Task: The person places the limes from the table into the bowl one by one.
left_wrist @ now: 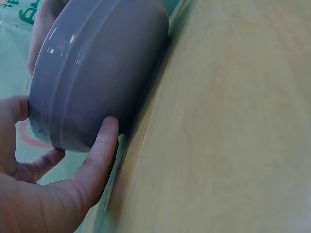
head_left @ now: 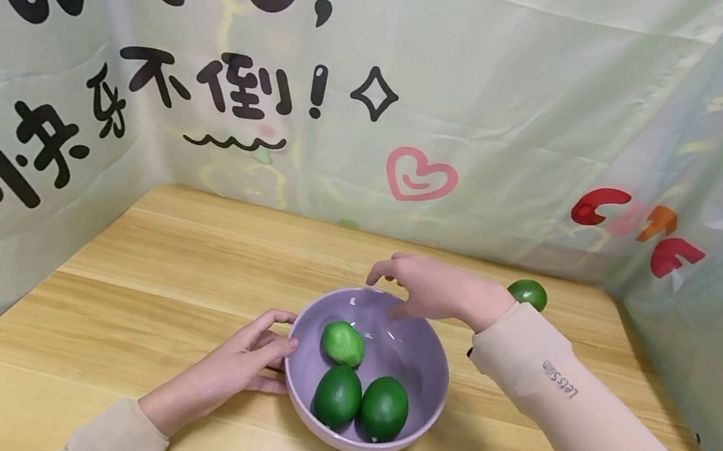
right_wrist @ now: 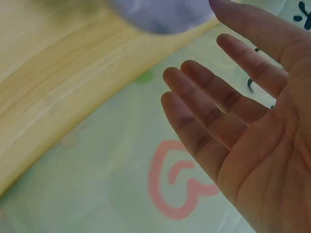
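Head | left grip (head_left: 253, 353) spread, touching bowl (head_left: 422, 353) | right grip (head_left: 431, 286) loosely spread

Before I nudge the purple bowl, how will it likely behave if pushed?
The purple bowl looks stiff and perhaps slippery, given its smooth, glossy surface. Standing upright on the table, it would probably slide rather than tip under a low push. The rounded green fruits inside might roll.

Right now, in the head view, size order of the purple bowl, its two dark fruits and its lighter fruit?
1. Purple bowl
2. Left dark fruit and right dark fruit, too alike to rank
3. Lighter fruit
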{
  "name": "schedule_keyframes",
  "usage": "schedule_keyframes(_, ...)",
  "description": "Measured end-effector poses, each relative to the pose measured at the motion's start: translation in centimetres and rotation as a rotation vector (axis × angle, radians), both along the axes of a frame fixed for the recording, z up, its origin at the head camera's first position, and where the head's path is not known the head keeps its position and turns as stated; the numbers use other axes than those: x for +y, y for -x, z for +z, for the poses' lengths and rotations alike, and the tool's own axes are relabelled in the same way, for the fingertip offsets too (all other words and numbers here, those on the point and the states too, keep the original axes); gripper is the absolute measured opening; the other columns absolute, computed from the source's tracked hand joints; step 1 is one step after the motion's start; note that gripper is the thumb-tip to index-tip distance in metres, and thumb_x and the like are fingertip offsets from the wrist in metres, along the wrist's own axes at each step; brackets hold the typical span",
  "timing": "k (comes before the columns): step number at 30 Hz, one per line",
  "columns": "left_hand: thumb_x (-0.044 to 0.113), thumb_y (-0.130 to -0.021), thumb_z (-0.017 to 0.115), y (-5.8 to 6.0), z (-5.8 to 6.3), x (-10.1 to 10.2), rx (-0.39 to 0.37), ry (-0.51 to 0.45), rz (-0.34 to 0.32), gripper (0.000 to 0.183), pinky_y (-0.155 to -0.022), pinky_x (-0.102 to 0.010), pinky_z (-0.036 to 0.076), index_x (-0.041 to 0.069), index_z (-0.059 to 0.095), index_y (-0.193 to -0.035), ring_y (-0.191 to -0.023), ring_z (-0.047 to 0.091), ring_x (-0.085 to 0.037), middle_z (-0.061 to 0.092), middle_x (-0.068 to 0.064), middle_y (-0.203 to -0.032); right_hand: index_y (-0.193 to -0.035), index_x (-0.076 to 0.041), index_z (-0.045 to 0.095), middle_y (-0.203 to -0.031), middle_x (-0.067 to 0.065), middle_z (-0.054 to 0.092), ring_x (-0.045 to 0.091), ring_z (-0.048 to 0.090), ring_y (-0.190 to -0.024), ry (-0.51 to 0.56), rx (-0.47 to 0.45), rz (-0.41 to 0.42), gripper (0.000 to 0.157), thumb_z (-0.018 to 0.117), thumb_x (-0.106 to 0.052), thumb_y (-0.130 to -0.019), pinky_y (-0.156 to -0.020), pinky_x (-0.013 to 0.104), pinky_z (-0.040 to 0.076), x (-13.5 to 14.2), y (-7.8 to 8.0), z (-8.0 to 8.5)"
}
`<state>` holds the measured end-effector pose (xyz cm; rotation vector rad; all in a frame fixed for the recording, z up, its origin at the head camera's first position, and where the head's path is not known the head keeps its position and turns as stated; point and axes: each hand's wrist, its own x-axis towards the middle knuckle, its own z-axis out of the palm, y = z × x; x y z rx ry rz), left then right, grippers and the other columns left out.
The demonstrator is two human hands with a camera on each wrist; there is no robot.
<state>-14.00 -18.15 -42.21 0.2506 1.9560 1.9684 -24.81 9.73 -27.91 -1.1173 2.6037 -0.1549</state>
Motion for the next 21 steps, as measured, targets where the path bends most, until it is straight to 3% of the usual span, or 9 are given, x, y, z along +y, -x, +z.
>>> schedule_keyframes(7, 0.031, -0.111, 0.061, 0.0, 0.1, 0.0, 0.007, 0.004, -0.003, 0.056, -0.098, -0.046, 0.068, 0.011, 0.039, -0.158, -0.113, 0.072, -0.028, 0.056, -0.033, -0.146, -0.136, -0.007, 0.068, -0.133, 0.015, 0.068, 0.039, 0.063, -0.128, 0.020, 0.055, -0.052, 0.047, 0.085, -0.015, -0.093, -0.113, 0.055, 0.056, 2.7, 2.1, -0.7)
schedule_keyframes(12, 0.031, -0.111, 0.061, -0.1, 0.1, 0.0, 0.004, 0.003, -0.001, 0.056, -0.098, -0.046, 0.068, 0.011, 0.039, -0.159, -0.113, 0.072, -0.028, 0.056, -0.033, -0.146, -0.136, -0.006, 0.067, -0.136, 0.017, 0.069, 0.042, 0.064, -0.130, 0.047, 0.034, -0.081, 0.048, 0.083, -0.023, -0.095, -0.112, 0.057, 0.056, 4.3, 3.1, -1.2)
schedule_keyframes(21, 0.031, -0.111, 0.061, -0.1, 0.1, 0.0, 0.004, 0.001, -0.004, 0.056, -0.098, -0.046, 0.068, 0.011, 0.039, -0.158, -0.113, 0.072, -0.028, 0.056, -0.033, -0.146, -0.138, -0.002, 0.064, -0.143, 0.023, 0.066, 0.049, 0.058, -0.137, 0.043, 0.011, -0.157, 0.048, 0.080, -0.023, -0.097, -0.115, 0.062, 0.053, 6.8, 4.5, -1.4)
